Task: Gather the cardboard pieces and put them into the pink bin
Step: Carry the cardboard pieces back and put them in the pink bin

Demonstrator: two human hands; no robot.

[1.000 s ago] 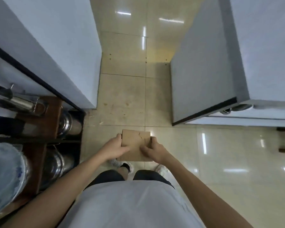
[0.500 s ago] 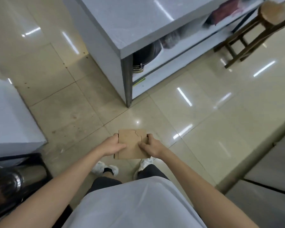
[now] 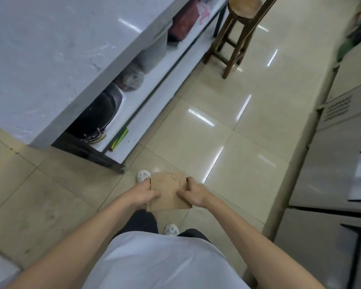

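A flat stack of brown cardboard pieces (image 3: 168, 189) is held level in front of my waist, above the tiled floor. My left hand (image 3: 143, 195) grips its left edge, thumb on top. On the right edge my right hand (image 3: 193, 193) holds it the same way. The top piece shows torn, jagged cut lines. No pink bin is in view.
A white-topped counter (image 3: 50, 49) fills the upper left, with pots, bags and a bin on its lower shelf (image 3: 146, 101). A wooden stool (image 3: 236, 32) stands at the top centre. Grey cabinets (image 3: 331, 163) line the right. Glossy floor tiles (image 3: 227, 132) run between them.
The view has swung to the right: the counter now lies at the left and the stool and right-hand cabinets have come closer. Both hands keep the same grip on the cardboard.
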